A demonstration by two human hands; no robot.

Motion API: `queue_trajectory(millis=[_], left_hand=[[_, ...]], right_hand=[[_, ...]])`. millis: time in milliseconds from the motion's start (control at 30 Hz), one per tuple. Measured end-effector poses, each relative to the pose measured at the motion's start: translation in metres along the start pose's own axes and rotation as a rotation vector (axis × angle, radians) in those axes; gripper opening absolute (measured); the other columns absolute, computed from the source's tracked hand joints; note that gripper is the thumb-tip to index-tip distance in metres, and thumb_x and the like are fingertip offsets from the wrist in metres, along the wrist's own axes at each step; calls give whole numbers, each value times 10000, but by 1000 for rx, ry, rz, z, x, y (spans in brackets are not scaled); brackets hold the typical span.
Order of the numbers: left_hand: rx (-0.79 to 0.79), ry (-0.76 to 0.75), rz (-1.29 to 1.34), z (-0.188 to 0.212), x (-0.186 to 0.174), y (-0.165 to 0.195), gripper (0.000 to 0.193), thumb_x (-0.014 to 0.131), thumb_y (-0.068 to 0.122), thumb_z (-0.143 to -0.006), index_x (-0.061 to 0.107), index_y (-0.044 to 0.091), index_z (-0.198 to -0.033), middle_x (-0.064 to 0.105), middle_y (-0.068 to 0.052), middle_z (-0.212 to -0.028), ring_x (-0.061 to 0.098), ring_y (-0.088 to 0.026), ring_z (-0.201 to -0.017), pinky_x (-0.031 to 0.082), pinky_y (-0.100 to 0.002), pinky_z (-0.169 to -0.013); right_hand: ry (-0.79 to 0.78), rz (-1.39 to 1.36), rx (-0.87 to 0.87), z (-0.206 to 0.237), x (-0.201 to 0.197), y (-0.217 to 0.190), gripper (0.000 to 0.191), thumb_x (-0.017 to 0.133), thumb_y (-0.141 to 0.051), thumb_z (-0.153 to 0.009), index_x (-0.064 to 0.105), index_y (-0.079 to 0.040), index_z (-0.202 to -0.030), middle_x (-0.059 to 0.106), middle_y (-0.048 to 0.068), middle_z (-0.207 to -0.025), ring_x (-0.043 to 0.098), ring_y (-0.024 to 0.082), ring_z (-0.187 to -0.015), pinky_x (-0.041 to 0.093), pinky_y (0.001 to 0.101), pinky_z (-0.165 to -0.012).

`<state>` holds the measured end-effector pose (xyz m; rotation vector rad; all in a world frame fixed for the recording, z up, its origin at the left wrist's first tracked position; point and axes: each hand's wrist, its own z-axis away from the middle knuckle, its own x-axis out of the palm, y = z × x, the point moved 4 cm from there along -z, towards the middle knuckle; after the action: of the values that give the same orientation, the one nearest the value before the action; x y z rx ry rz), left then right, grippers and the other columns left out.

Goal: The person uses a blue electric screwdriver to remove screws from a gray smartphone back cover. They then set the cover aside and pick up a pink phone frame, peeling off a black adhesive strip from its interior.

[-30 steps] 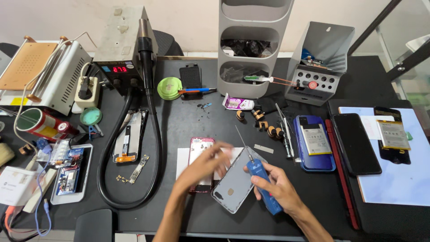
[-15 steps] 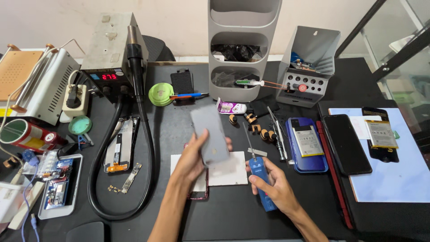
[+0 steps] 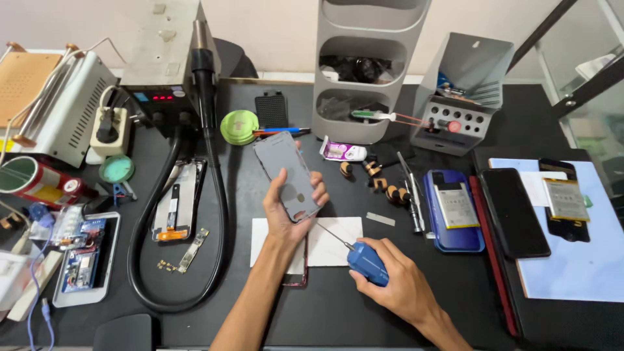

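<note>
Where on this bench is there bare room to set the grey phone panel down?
Bare black mat lies along the near edge, between the hose loop and the right hand. A smaller bare patch lies between the white sheet and the blue phone. The left side, around the opened phones, and the strip by the grey organizer are crowded.

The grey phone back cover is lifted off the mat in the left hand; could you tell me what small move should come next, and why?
Probably lower the grey phone back cover toward the white mat: the left hand holds it raised, while the right hand keeps the blue screwdriver low beside the mat.
</note>
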<state>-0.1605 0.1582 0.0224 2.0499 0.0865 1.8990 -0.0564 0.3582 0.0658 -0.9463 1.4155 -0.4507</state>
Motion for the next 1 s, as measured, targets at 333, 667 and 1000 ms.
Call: queue_trajectory(millis=[333,667,1000], left_hand=[[25,-92,71,6,16,6,670,586,379,-996,334,234,-1600,482,-114,-896,456,-187,-733,407,-323,-706],[80,0,31,9,11,0,687,577,341,-978,329,204,-1603,496,-106,-848,454,-175,-680,396,-326,-682],[82,-22,39,11,17,0,682,555,350,-981,328,200,-1607,491,-110,-846,443,-177,-687,396,-326,-690]], right_hand=[[64,174,48,-3,-6,-3,499,796,-244,-732,659,-73,-1181,697,117,-979,729,335,-816,583,398,-696],[5,192,109,-4,-3,-1,520,806,-290,-715,684,-99,-1183,719,82,-935,750,297,-757,595,391,-657],[-36,185,85,0,9,-13,507,810,-282,-714,686,-96,-1169,702,91,-870,737,310,-710,594,400,-641]])
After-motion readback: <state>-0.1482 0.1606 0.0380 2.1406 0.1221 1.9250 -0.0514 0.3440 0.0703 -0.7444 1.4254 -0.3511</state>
